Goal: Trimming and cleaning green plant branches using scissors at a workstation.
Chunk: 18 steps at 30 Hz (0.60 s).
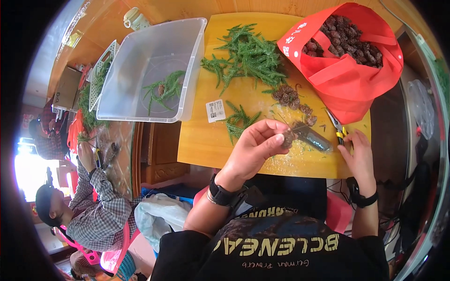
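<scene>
My left hand (pixel 255 152) pinches a small brown pine cone (pixel 288 139) between thumb and fingers, over the front part of the yellow table. Thin wire strands seem to stick out of the cone. At the right, my right hand (pixel 358 154) has its fingers round the yellow-and-black handles of a pair of pliers (pixel 340 133), whose metal jaws point away from me. Between the hands lies a dark, shiny, see-through packet (pixel 315 139); its contents are hard to make out. Just beyond it are several loose pine cones (pixel 287 96).
Green artificial sprigs (pixel 251 54) are heaped at the back. A red bag (pixel 342 86) of pine cones stands back right. To the left, a clear plastic bin (pixel 136 84) holds a sprig with a cone. A white label (pixel 215 111) lies nearby. Another person (pixel 101 210) works at far left.
</scene>
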{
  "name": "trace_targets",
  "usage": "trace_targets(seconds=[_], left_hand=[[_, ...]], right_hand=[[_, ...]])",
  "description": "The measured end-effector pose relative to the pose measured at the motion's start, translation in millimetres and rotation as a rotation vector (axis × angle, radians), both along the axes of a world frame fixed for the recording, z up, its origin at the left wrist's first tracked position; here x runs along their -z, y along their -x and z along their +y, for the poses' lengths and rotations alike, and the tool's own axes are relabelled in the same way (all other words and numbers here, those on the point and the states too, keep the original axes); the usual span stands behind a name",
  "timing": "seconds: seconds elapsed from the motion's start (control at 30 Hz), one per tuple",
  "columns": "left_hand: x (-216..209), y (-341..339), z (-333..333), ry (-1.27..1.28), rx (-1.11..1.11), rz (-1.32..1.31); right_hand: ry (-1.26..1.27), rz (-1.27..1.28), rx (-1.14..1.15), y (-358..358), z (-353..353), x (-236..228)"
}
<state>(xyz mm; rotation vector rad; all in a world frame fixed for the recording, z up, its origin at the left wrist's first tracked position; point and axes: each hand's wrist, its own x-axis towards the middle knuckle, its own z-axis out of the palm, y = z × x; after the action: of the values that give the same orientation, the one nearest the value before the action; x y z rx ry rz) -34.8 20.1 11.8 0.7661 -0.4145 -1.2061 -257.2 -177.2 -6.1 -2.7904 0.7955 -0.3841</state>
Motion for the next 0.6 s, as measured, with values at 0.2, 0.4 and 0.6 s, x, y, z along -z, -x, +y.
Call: trace_targets(seconds=[0.2,0.4,0.6], left_hand=[[5,12,-1,0.006,0.159,0.001],[-3,-2,6,-0.141,0.155,-0.198],[5,-33,18,-0.738,-0.379,-1.861]], right_hand=[[-0.808,-0.333,-0.365,-62,50,-62],[-0.911,-0.429,-0.48,-85,65,-40],[-1.14,-0.492,-0.287,-88,67,-44]])
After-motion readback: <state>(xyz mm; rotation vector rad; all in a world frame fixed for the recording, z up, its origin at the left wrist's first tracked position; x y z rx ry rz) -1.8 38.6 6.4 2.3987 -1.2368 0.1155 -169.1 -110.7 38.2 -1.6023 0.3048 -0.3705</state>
